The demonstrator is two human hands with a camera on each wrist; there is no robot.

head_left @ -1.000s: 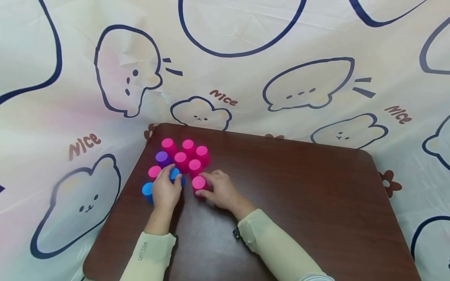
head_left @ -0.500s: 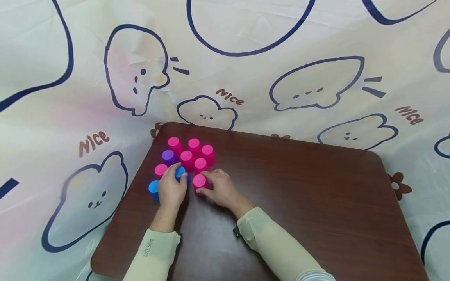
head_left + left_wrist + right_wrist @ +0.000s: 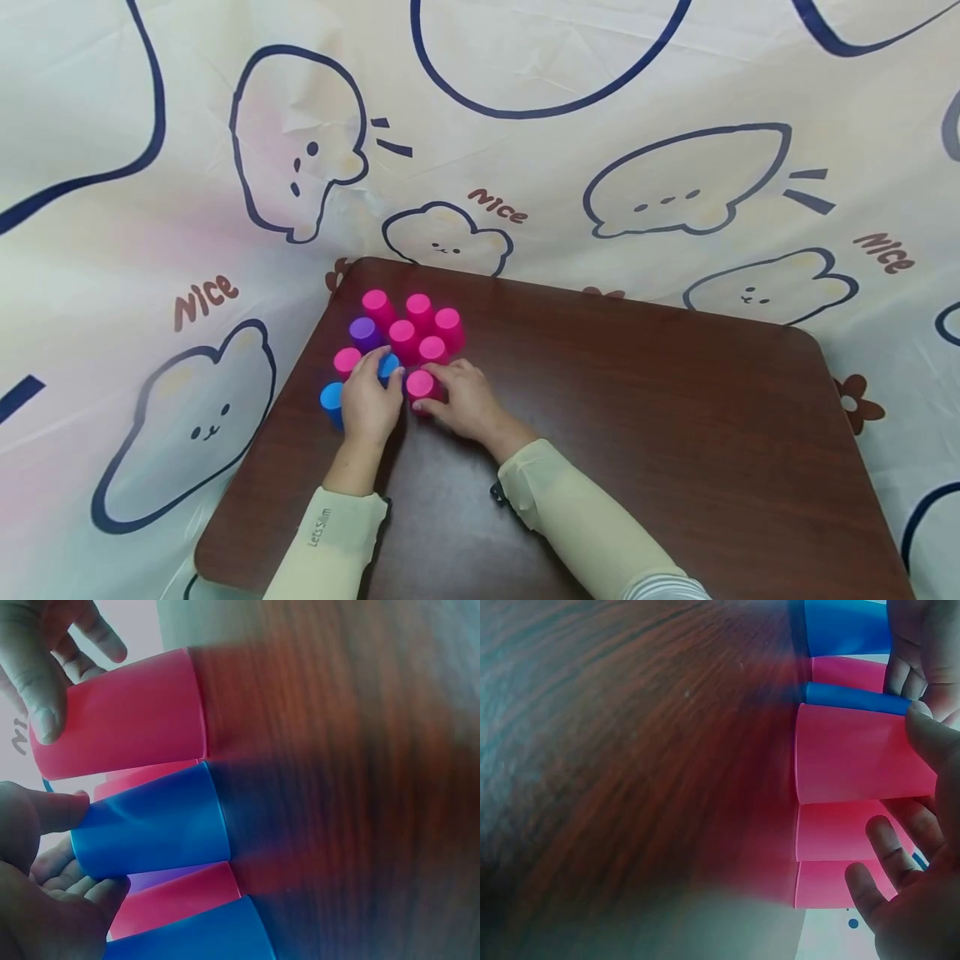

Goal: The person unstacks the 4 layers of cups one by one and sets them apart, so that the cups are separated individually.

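Upside-down plastic cups stand in a cluster at the table's left. My left hand (image 3: 370,406) holds a blue cup (image 3: 388,365) between thumb and fingers; the left wrist view shows this blue cup (image 3: 154,825) upright on its wide rim. Just to its right, my right hand (image 3: 471,406) grips a pink cup (image 3: 421,384) with the thumb at the near side. In the right wrist view that pink cup (image 3: 859,754) also has its rim on the tabletop, close beside the blue one. Part of the blue cup is hidden by my left hand.
Behind the hands stand several more pink cups (image 3: 403,335) and a purple cup (image 3: 365,333). Left of my left hand are another pink cup (image 3: 347,362) and a second blue cup (image 3: 332,400). The brown table (image 3: 637,433) meets a patterned cloth backdrop (image 3: 547,183).
The pink cup in my right hand has slid left, closer to the blue cup. My left hand keeps its hold on the blue cup. The head view has shifted slightly.
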